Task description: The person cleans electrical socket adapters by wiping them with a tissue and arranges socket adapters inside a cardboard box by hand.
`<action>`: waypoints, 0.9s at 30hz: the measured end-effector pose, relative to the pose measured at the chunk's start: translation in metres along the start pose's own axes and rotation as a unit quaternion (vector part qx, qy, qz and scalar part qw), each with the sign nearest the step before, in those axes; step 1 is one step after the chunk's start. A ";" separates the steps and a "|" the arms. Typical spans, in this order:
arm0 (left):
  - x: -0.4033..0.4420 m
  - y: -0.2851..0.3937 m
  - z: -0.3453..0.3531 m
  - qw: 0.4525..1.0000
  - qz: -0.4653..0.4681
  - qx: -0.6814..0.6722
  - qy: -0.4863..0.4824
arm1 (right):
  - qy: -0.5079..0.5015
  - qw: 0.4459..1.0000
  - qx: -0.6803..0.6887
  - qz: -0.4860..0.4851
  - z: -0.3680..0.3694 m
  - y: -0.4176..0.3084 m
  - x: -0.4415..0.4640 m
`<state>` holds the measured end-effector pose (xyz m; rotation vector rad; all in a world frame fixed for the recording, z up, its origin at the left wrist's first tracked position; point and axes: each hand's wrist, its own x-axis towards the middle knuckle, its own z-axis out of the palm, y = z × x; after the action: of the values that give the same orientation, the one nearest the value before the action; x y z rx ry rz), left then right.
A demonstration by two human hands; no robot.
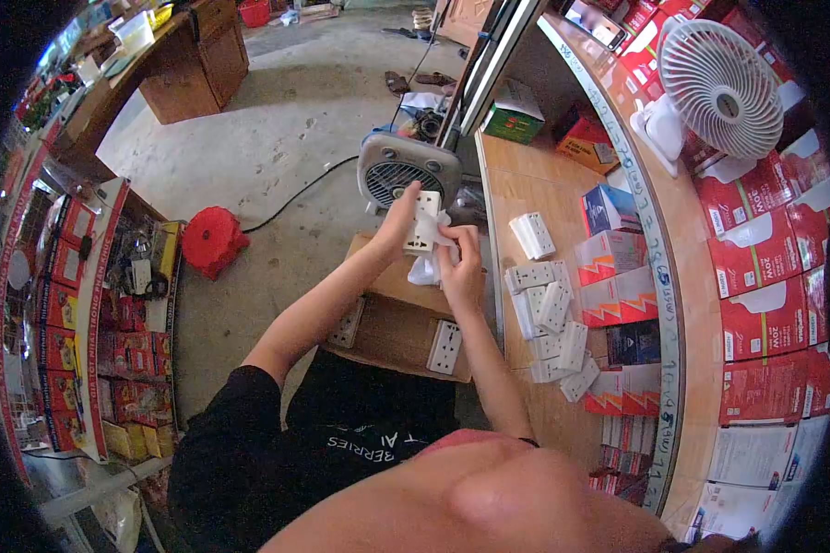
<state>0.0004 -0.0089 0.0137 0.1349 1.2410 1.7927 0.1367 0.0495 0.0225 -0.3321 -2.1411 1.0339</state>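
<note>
My left hand is wrapped around a white multi-socket power strip, raised above the lap. My right hand pinches a thin white cloth at the strip's right side; part of it lies over the sockets. Below both hands, an open cardboard box sits on the lap. Inside it, one white power strip stands on the right and another on the left, partly behind my left forearm.
Several white power strips are heaped on the wooden shelf to the right, beside small boxes. A grey floor fan stands just ahead. A red plastic stool is at left. A white fan stands upper right.
</note>
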 end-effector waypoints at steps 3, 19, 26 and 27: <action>0.001 -0.001 0.000 1.000 0.001 0.019 -0.003 | 0.005 1.000 0.011 -0.007 0.001 0.001 0.001; 0.000 -0.003 0.003 1.000 0.027 -0.005 -0.010 | 0.025 0.999 0.010 -0.017 0.003 0.000 -0.003; 0.006 -0.004 -0.002 0.998 0.054 -0.032 -0.010 | 0.020 0.999 0.014 -0.043 0.002 -0.001 -0.004; 0.005 -0.002 0.000 0.998 0.054 -0.032 -0.009 | 0.020 0.999 0.015 -0.043 0.002 -0.003 -0.003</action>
<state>-0.0011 -0.0055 0.0099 0.1855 1.1822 1.9184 0.1377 0.0448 0.0226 -0.2420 -2.0845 1.0005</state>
